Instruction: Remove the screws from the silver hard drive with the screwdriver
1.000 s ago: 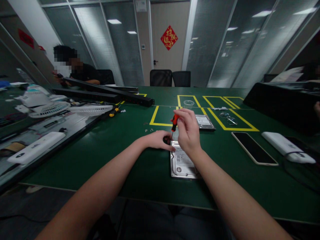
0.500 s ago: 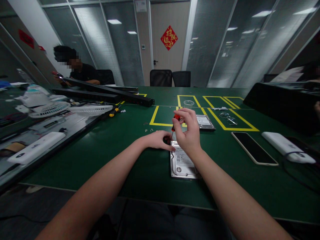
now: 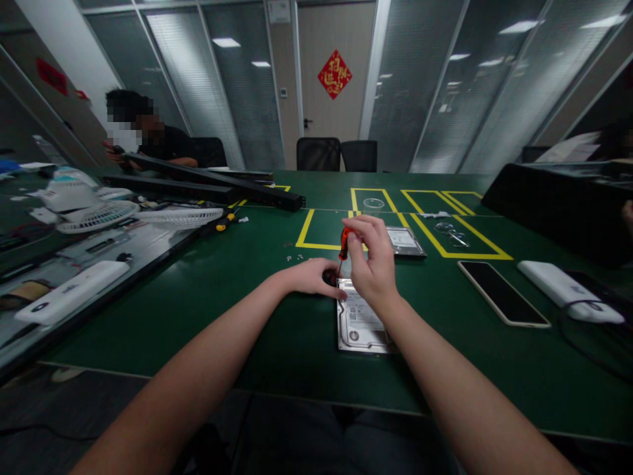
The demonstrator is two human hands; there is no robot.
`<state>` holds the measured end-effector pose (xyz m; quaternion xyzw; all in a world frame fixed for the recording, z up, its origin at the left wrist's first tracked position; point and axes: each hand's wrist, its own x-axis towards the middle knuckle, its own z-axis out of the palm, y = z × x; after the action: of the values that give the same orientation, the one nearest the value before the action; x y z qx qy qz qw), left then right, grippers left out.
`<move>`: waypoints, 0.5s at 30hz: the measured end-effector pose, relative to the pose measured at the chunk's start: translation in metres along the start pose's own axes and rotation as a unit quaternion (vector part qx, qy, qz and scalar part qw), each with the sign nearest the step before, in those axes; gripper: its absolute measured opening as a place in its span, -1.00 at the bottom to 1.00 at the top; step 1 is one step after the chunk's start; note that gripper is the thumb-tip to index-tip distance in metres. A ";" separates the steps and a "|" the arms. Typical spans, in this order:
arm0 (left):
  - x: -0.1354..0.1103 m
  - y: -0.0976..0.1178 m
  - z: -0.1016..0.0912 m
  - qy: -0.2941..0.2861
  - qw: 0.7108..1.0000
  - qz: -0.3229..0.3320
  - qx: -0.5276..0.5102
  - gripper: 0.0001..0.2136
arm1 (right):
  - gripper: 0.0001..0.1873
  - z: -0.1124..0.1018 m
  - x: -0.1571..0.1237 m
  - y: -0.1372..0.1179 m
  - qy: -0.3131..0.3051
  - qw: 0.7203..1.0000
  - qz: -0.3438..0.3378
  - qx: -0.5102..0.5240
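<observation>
A silver hard drive (image 3: 363, 323) with a white label lies flat on the green table in front of me. My left hand (image 3: 316, 277) grips its far left corner, the thumb resting on the top face and the fingers around the edge. Over the drive, my right hand (image 3: 373, 260) is closed on a small red and black screwdriver (image 3: 345, 243). The screwdriver stands nearly upright, with its shaft pointing down at that same corner; its tip is hidden by the left fingers. Several tiny screws (image 3: 295, 258) lie on the table beyond my left hand.
A second hard drive (image 3: 405, 241) lies behind my right hand. To the right are a phone (image 3: 503, 293), a white power bank (image 3: 568, 290) and glasses (image 3: 452, 234). White fans (image 3: 99, 214), black bars (image 3: 217, 181) and a yellow-black screwdriver (image 3: 225, 222) sit left. A person (image 3: 168, 145) sits across.
My right fingers have shifted slightly on the screwdriver handle, showing more of its red part. My left hand and the hard drive stay in place.
</observation>
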<state>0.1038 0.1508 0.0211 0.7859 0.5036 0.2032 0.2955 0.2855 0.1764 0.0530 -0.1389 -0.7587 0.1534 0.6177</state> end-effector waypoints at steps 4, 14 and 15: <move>0.000 0.000 0.000 0.005 1.000 -0.008 0.016 -0.47 | -0.60 0.000 -0.001 0.004 -0.012 1.000 -0.002 0.013; 0.001 0.001 0.000 0.004 1.000 -0.006 0.012 -0.47 | -0.67 0.003 -0.004 0.007 -0.013 0.999 0.022 0.041; 0.001 0.000 0.000 0.004 1.000 -0.005 0.011 -0.48 | -0.67 0.003 -0.003 0.007 -0.012 0.999 0.023 0.040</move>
<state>0.1044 0.1512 0.0215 0.7856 0.5112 0.1992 0.2861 0.2834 0.1814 0.0465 -0.1294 -0.7561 0.1989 0.6099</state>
